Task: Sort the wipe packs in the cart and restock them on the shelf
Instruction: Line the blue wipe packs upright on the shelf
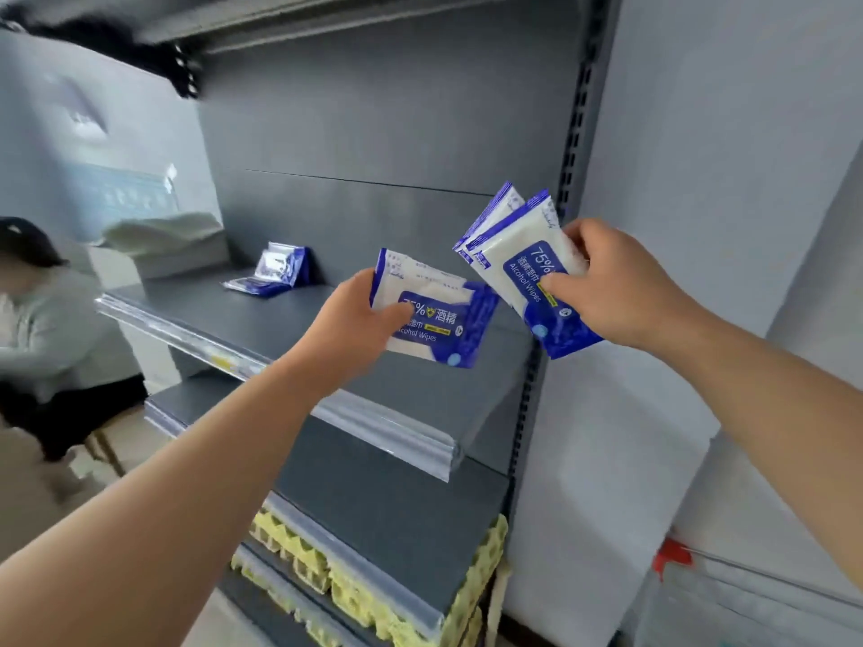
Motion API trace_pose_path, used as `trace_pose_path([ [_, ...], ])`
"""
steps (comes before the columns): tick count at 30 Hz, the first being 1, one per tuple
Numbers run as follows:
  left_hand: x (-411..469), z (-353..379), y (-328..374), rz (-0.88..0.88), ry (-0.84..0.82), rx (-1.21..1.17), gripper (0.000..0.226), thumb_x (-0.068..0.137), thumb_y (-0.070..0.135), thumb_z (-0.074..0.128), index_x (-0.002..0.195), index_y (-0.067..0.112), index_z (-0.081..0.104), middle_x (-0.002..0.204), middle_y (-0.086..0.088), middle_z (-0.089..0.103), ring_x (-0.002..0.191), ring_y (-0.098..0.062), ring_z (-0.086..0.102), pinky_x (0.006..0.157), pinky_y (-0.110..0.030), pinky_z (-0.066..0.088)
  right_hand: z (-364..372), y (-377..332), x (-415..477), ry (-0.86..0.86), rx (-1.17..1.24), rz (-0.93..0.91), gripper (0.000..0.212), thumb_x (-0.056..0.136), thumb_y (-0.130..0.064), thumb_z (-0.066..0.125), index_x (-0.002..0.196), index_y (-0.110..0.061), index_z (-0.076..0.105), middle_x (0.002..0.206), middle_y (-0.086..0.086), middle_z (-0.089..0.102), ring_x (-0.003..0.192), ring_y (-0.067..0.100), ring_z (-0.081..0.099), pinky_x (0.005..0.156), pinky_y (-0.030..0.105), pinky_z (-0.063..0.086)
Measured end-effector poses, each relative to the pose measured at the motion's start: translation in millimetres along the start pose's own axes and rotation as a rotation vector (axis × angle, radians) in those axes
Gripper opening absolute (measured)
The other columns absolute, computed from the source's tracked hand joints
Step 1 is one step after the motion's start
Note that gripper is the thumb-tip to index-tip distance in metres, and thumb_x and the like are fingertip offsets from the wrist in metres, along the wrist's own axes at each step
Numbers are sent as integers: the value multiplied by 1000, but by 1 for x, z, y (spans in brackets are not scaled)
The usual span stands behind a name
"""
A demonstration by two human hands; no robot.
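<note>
Progress: I judge restocking barely begun. A few shelved packs [275, 270] sit at the back left of the shelf [261, 319]; the rest looks bare.
Left hand [359, 315]: fingers pinch a single pack [434, 310] by its left end, above the shelf.
Right hand [611, 282]: fingers grip the fanned packs [527, 268], raised over the shelf's right end, not yet placed.

The wipe packs [434, 315] were white with royal-blue panels, white lettering and a small yellow strip. The shelf [261, 319] was dark grey; the cartons [355, 595] below were pale yellow.
</note>
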State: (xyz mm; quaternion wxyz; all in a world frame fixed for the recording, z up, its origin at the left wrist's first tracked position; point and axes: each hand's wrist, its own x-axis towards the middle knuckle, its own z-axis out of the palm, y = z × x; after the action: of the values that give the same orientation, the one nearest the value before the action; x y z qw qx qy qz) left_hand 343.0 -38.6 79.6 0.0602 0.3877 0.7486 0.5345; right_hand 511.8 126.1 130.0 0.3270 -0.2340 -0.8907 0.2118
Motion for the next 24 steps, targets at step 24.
trace_pose_path([
  [24, 241, -240, -266, -278, 64, 25, 16, 89, 9, 63, 104, 11, 61, 96, -6, 71, 86, -25, 68, 83, -41, 55, 319, -133, 267, -295, -70, 40, 31, 81, -12, 66, 109, -14, 55, 111, 1, 62, 98, 20, 59, 82, 33, 49],
])
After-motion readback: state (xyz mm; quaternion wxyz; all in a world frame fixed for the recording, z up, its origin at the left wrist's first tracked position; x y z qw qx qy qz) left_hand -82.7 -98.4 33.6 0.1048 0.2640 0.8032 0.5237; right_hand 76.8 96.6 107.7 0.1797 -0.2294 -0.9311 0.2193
